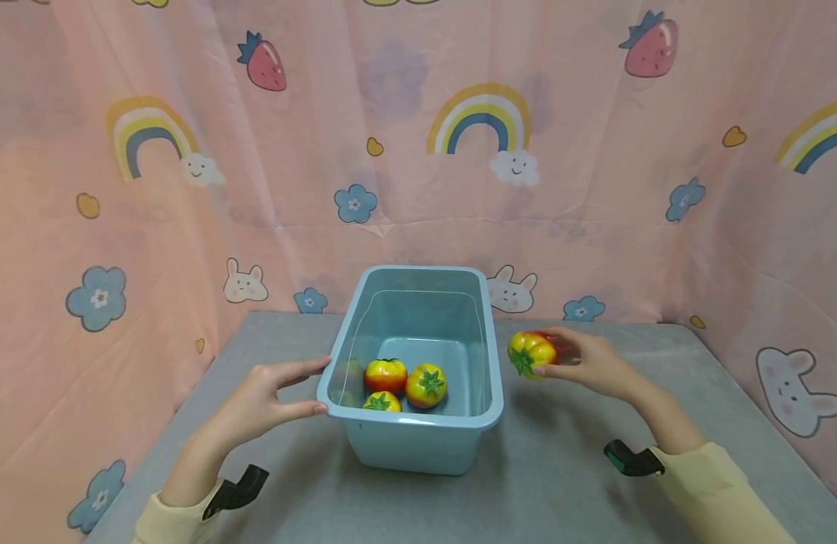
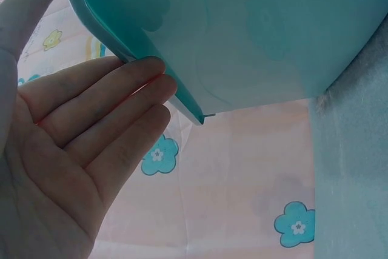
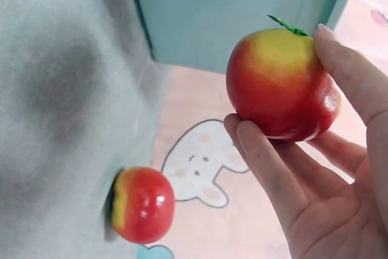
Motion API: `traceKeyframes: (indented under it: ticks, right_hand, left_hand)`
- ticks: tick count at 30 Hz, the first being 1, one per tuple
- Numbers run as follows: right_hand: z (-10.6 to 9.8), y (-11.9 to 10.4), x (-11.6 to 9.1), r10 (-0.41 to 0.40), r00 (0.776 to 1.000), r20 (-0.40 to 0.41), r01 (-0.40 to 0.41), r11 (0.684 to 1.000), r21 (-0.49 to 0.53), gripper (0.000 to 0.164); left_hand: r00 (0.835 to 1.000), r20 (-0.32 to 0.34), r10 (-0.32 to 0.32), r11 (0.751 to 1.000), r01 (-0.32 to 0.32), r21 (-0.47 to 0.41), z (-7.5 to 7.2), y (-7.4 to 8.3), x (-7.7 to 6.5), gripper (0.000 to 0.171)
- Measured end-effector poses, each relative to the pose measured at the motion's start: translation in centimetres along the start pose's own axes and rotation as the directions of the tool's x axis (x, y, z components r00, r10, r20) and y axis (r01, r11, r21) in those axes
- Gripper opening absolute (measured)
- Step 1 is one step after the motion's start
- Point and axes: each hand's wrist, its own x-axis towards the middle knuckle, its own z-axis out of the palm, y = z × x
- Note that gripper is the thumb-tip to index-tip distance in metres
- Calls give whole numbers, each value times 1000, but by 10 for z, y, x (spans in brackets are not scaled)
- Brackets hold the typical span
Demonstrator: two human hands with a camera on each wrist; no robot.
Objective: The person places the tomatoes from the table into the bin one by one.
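Note:
My right hand (image 1: 588, 363) holds a red-and-yellow tomato (image 1: 529, 352) with a green stalk top, thumb on one side and fingers on the other. It is raised beside the right wall of a light-blue plastic bin (image 1: 418, 446). In the right wrist view a second tomato (image 3: 144, 204) sits on the table beyond the hand. Inside the bin, three more tomatoes (image 1: 426, 385) are gathered toward the near left. At the bin's left rim is my left hand (image 1: 258, 404), its nearly straight fingers (image 2: 115, 104) and thumb touching the edge.
A grey cloth-covered table (image 1: 561, 483) bears the bin near its middle. Behind and at both sides hangs a pink curtain (image 1: 418, 196) with rainbows, flowers and rabbits. Dark straps or mounts (image 1: 236, 491) show at both cuffs.

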Motion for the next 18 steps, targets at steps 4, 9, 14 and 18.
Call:
traceKeyframes:
  ticks: [4, 9, 14, 18]
  right_hand:
    - [-3, -7, -1, -17, 1000, -3, 17, 1000, -2, 60]
    - [-6, -13, -2, -28, 999, -21, 27, 1000, -12, 63]
    - [-8, -17, -1, -47, 998, -32, 46, 998, -38, 64]
    - [-11, -21, -1, -60, 998, -26, 59, 997, -55, 64]
  left_hand:
    - [1000, -2, -1, 1000, 1, 2, 0, 0, 0, 64]
    - [1000, -3, -3, 1000, 3, 4, -1, 0, 0, 64]
    - [1000, -2, 2, 1000, -2, 10, -1, -1, 1, 64]
    - [1000, -3, 8, 1000, -8, 20, 0, -2, 1, 64]
